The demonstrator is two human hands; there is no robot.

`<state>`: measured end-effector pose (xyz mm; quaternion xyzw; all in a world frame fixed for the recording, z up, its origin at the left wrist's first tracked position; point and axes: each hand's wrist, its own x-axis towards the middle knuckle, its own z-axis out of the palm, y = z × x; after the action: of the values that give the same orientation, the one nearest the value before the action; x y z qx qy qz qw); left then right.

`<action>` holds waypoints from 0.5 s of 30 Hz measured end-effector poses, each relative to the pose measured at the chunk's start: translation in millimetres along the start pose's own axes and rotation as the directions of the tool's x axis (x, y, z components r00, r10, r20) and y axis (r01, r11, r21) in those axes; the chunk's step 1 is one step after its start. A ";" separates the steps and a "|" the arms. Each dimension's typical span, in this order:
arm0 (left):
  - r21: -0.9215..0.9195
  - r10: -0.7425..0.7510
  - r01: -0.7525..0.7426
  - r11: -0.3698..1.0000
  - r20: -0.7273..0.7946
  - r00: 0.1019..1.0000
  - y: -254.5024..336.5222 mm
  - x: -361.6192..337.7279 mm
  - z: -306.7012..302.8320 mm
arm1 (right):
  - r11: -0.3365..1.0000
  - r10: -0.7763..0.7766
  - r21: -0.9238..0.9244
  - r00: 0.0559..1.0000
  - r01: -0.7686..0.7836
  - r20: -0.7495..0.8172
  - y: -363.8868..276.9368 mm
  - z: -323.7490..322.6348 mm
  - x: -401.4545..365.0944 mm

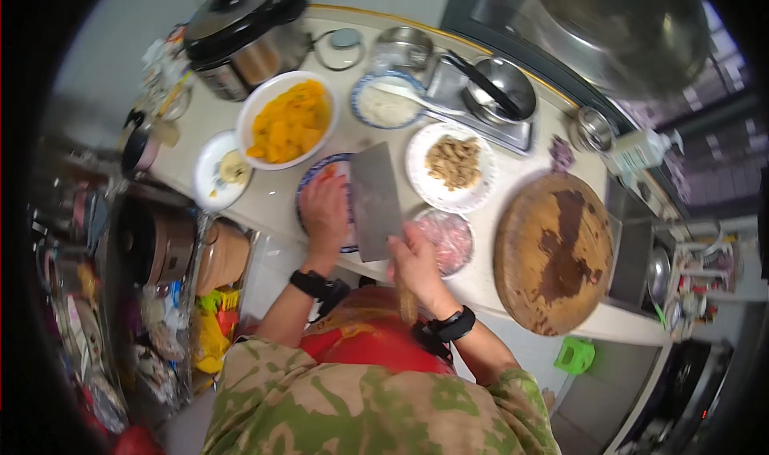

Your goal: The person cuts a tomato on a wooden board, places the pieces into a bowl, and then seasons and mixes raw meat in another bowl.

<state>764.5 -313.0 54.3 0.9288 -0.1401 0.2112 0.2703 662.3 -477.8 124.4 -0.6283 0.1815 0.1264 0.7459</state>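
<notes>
My right hand point(415, 264) is wrapped round the wooden handle of a cleaver point(376, 203), whose wide blade points away from me over the right side of a blue-rimmed plate point(303, 184). On that plate my left hand point(325, 211) lies beside the blade, near small orange-red bits; its fingers are bunched, and what they hold, if anything, is hidden. Just right of the cleaver sits a bowl of pink meat point(445, 243) under clear plastic. A white bowl of orange chunks point(290, 122) stands behind the plate, and a plate of brown pieces point(453, 164) is to the right.
A round wooden chopping board point(553, 255) lies at the right, beside the sink point(633, 251). Toward the back are a pressure cooker point(244, 38), a blue-rimmed bowl with a white spoon point(388, 102), and a metal pot point(501, 90) on a tray. A small white plate point(222, 171) sits left.
</notes>
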 end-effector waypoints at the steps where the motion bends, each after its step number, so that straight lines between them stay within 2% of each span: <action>1: 0.012 0.010 -0.010 1.000 0.016 1.000 -1.6 -1.2 -1.2 | 1.000 -0.022 0.008 1.000 0.022 -0.010 -3.6 -8.3 -6.2; 4: 0.007 0.054 -0.054 0.999 -0.010 0.999 15.0 0.2 -14.0 | 0.990 -0.085 0.098 0.988 0.097 -0.126 -3.5 -37.7 -26.1; 5: 0.008 0.064 -0.064 0.998 -0.032 0.997 23.6 1.8 -16.8 | 0.987 -0.088 0.116 0.973 0.114 -0.212 -3.6 -49.4 -34.7; 8: -0.081 0.080 -0.087 0.993 -0.092 0.993 51.0 1.1 -19.5 | 0.971 -0.074 0.180 0.911 0.159 -0.405 0.5 -98.9 -72.5; 9: -0.139 0.070 -0.079 0.987 -0.071 0.995 65.0 -0.3 -23.0 | 0.967 -0.099 0.164 0.882 0.194 -0.460 6.3 -120.2 -85.4; 12: -0.367 0.000 0.024 0.930 0.063 0.998 101.4 -20.1 -21.1 | 0.932 -0.178 0.143 0.765 0.333 -0.619 19.2 -184.7 -124.4; 15: -0.402 -0.241 0.394 0.827 0.378 0.894 135.9 -42.3 -19.2 | 0.941 -0.194 0.073 0.707 0.329 -0.681 37.2 -257.9 -158.5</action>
<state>670.7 -406.7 109.4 0.8672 -0.0692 -0.0266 0.4925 475.0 -718.3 122.0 -0.5771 0.3546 -0.2308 0.6985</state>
